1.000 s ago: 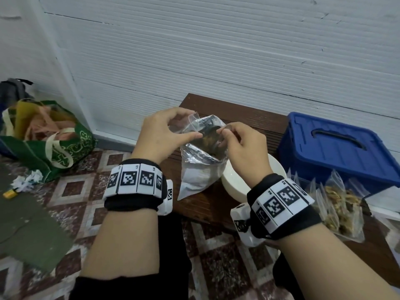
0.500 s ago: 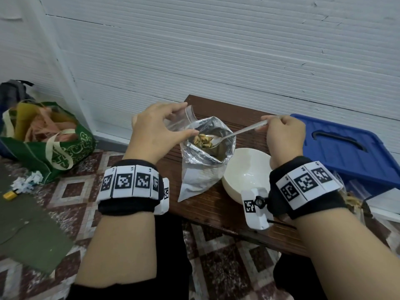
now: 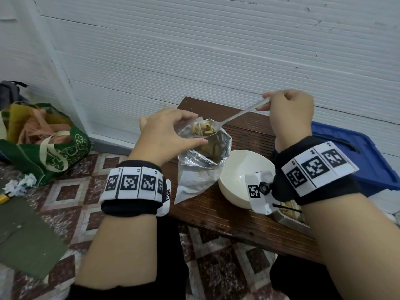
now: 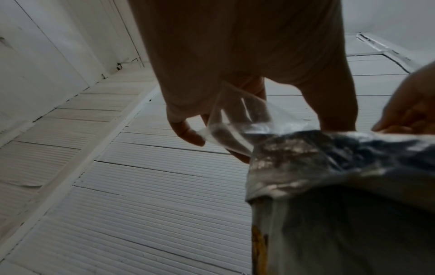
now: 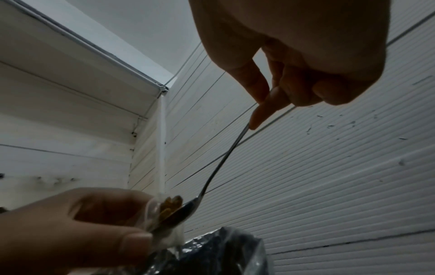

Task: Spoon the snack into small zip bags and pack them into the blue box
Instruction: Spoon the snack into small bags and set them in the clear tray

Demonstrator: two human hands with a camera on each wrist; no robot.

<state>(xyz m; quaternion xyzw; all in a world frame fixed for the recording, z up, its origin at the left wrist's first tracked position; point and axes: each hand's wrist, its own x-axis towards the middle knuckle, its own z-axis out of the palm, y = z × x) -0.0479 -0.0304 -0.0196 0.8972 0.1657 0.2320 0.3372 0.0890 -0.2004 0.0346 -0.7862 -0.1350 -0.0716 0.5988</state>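
Left hand (image 3: pixel 164 135) pinched zip bag (image 4: pixel 231 123) open; right hand (image 3: pixel 290 113) gripped loaded spoon (image 3: pixel 233 118) at mouth. Advice: tip slowly, bowl inside mouth, over foil pouch (image 3: pixel 201 165).

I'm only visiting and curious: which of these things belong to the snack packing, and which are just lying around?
In use: spoon, small zip bag, foil snack bag, blue box, white bowl, left hand, right hand.

Lying about: green tote bag, crumpled paper.
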